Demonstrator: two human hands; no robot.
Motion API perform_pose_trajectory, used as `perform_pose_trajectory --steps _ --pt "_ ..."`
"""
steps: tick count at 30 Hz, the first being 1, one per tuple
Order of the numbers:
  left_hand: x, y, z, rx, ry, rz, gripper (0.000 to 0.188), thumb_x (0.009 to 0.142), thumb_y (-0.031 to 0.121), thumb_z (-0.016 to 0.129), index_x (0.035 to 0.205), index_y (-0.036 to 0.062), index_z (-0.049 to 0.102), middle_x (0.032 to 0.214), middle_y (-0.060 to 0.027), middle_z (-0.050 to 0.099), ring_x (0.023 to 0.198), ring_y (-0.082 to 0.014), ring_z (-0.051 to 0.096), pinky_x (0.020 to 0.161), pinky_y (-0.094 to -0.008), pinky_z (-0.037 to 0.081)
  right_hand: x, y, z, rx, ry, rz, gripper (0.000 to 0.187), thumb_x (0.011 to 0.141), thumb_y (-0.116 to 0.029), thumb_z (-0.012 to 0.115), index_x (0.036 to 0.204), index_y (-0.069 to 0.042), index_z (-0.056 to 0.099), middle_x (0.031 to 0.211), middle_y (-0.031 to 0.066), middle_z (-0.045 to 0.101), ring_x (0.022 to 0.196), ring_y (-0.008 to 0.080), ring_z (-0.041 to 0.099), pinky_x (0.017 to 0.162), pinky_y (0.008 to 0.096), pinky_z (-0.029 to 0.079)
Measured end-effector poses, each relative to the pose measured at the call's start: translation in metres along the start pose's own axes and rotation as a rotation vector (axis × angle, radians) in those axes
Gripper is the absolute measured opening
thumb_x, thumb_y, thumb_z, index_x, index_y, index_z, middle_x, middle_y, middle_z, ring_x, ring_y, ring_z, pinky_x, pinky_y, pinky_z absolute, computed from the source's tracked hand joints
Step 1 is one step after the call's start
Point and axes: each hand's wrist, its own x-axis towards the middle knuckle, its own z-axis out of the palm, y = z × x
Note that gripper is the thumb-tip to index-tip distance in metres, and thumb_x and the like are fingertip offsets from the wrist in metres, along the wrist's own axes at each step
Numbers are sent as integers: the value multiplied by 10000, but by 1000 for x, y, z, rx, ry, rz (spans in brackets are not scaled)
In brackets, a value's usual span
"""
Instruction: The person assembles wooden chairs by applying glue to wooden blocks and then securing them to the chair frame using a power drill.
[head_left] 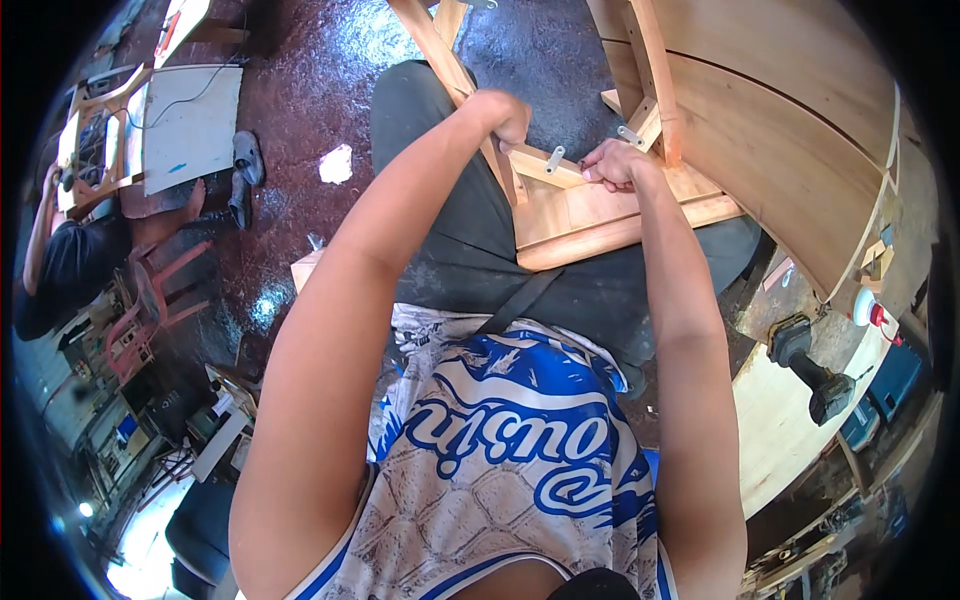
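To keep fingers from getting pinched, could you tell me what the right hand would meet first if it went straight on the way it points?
Likely the small metal bracket on the wooden rail; the right hand points left along it, though depth is unclear.

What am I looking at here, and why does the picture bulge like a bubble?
A person wears a wide fisheye camera on the head, looking down; that lens bends straight edges. The two bare arms rising from below are the person's own. The left hand grips a slanted wooden leg of a piece of furniture on the lap. The right hand pinches at the wooden frame, beside a small metal bracket. A power drill lies on a round wooden board at right. Another person sits at far left.
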Motion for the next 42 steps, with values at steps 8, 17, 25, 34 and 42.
perform_pose_trajectory --steps 8,17,25,34,42 --pt "0 5 -7 5 -25 22 302 682 131 774 954 2 763 988 -155 739 895 -302 702 760 -437 535 5 10 2 21 58 -9 279 927 -178 687 1198 -216 736 569 -9 527 428 85 438 395 289 357" --pt "-13 17 -15 -8 6 -2 381 675 162 804 1036 47 762 1045 -144 739 955 -296 700 801 -433 538 2 15 4 -84 73 -53 274 929 -211 683 1198 -201 735 563 13 525 451 113 454 417 321 386" --pt "-18 10 -17 -55 -117 -65 437 705 203 811 1114 62 746 1115 -137 730 1031 -296 687 839 -438 534 -1 4 1 -68 32 -54 269 921 -208 692 1186 -178 731 586 35 566 494 136 497 462 337 426" --pt "-28 8 -19 -101 -109 -49 441 715 237 824 1084 9 742 1118 -162 724 1041 -323 685 861 -422 537 2 7 0 -28 6 -56 266 919 -206 704 1180 -158 720 623 48 602 548 155 536 505 348 459" --pt "-35 17 -16 -42 -39 -68 423 711 243 820 1049 0 749 1099 -190 721 1012 -340 690 857 -429 538 -3 7 2 20 27 -74 159 904 -156 692 1045 -108 745 563 20 514 465 116 444 434 311 379"
